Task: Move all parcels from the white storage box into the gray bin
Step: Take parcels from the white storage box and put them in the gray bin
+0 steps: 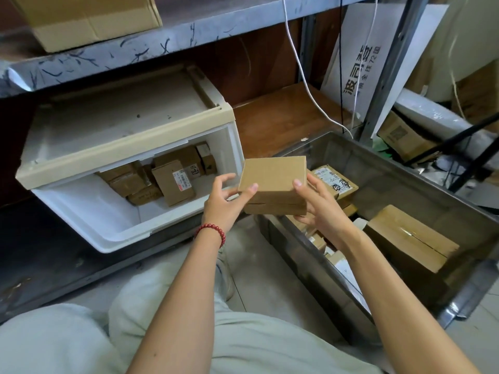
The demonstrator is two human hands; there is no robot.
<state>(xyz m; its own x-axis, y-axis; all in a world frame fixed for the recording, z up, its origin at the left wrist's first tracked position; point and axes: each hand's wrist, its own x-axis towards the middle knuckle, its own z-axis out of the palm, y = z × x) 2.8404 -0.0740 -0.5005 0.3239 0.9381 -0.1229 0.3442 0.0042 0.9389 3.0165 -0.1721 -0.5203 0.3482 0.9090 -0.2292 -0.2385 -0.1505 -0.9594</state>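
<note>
Brown parcel [272,179] held in both hands above the gray bin's [378,168] near-left rim.
The left hand [222,202] pinches its 9 o'clock edge and the right hand [321,209] grips its 3 o'clock edge. The white storage box [89,211] lies at 9 o'clock. The bin has bare floor at 3 o'clock, above a large carton [405,236].

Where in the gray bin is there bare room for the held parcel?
Bare floor lies by the far wall of the bin, between the labelled parcel and the big box. Crowded along the near wall, under the right hand.
</note>
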